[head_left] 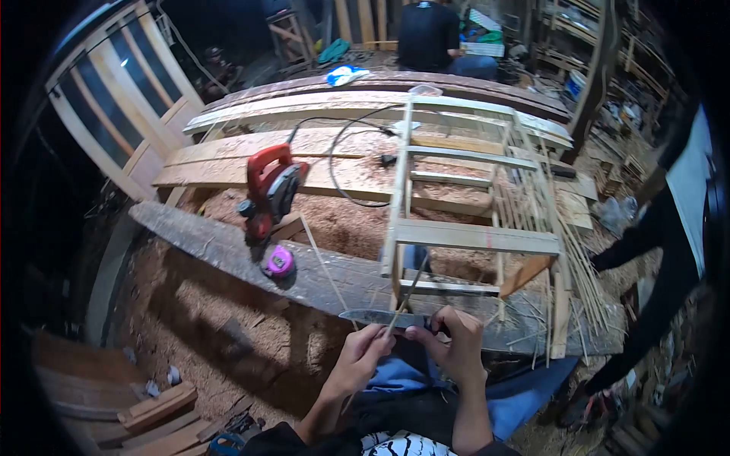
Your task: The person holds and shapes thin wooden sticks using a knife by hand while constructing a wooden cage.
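Note:
My right hand [456,343] is closed around the handle of a knife [372,317], whose broad blade points left. In my left hand [362,356] a thin wooden strip [409,296] is pinched, slanting up and to the right. The blade lies across the strip just above my left fingers. Both hands are close together over my lap, in front of a worn plank [327,281]. Beyond them a wooden frame with crossbars [471,234] rests on the plank, and many thin strips [582,273] lie along its right side.
A red power planer [270,186] and a pink tape measure [279,261] sit on the plank to the left. Long boards [228,146] with shavings lie behind. One person [428,38] sits at the back; another person's dark-clothed legs [660,228] are at right.

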Demonstrator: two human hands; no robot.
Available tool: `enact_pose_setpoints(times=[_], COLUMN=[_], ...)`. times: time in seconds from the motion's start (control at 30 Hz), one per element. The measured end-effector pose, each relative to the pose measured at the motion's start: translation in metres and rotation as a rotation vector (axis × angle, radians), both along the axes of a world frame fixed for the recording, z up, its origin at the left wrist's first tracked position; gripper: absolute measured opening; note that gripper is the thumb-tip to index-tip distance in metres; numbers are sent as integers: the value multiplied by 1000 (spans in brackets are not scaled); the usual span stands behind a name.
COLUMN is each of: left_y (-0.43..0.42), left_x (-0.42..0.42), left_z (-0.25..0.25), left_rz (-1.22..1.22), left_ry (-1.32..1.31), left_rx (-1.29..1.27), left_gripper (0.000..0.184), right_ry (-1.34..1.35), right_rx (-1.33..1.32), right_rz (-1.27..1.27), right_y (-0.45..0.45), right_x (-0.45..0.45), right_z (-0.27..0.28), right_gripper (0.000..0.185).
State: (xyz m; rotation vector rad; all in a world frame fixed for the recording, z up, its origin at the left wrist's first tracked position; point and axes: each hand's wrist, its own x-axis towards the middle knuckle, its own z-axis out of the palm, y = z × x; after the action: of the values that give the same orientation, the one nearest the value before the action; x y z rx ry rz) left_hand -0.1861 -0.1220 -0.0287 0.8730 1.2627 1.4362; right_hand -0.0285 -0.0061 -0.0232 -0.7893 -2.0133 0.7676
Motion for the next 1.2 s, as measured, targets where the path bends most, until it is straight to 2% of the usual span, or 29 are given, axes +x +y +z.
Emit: enact_pose_setpoints(times=[0.03, 0.07, 0.13, 0.17, 0.2, 0.27, 0.3, 0.4, 0.5, 0.63, 0.7, 0.87, 1.03, 1.1, 1.13, 1.2], left_y=[-6, -13, -21, -23, -28, -36, -39, -46, -48, -48, -42, -38, -29, -23, -22, -21], left_x=[-10, -15, -25, -28, -31, -38, -38, -38, -32, -26, -21, -19, -11, -9, -6, -1], left_z=[-7, -7, 3, 6, 7, 8, 1, -13, 0, -12, -15, -7, 2, 3, 4, 8], left_rz=[44, 70, 222, 265, 282, 235, 275, 354, 320, 295, 369, 260, 198, 191, 184, 168], left_ry=[110, 117, 371, 375, 378, 586, 596, 578, 563, 548, 365, 467, 400, 565, 565, 302], left_rx=[-25, -33, -120, -108, -114, -144, -128, -117, -128, -176, -57, -2, -36, 55, 58, -222], left_gripper=[15, 15, 14, 16, 16, 18, 18, 14, 11, 8, 12, 21, 26, 23, 23, 8], right_ry=[-15, -31, -42, -25, -10, -13, -13, 7, 13, 21, 21, 57, 95, 80, 66, 62], right_rx=[35, 69, 45, -5, -55, -7, -36, -48, -55, -85, -91, -202, -123, -69, -19, 28], right_rz=[25, 48, 102, 148, 192, 219, 256, 299, 300, 297, 292, 291, 201, 161, 124, 88], right_y=[-1, -3, -9, -13, -16, -22, -24, -29, -33, -37, -39, -36, -29, -26, -25, -21], right_x=[-9, -17, -35, -44, -51, -63, -68, -74, -72, -70, -68, -57, -44, -37, -34, -24], right_z=[1, 2, 9, 10, 12, 12, 9, 4, -1, -7, -9, -17, -21, -18, -17, -24], right_gripper=[41, 41, 41, 41, 41, 40, 39, 35, 36, 39, 40, 45, 52, 53, 54, 52])
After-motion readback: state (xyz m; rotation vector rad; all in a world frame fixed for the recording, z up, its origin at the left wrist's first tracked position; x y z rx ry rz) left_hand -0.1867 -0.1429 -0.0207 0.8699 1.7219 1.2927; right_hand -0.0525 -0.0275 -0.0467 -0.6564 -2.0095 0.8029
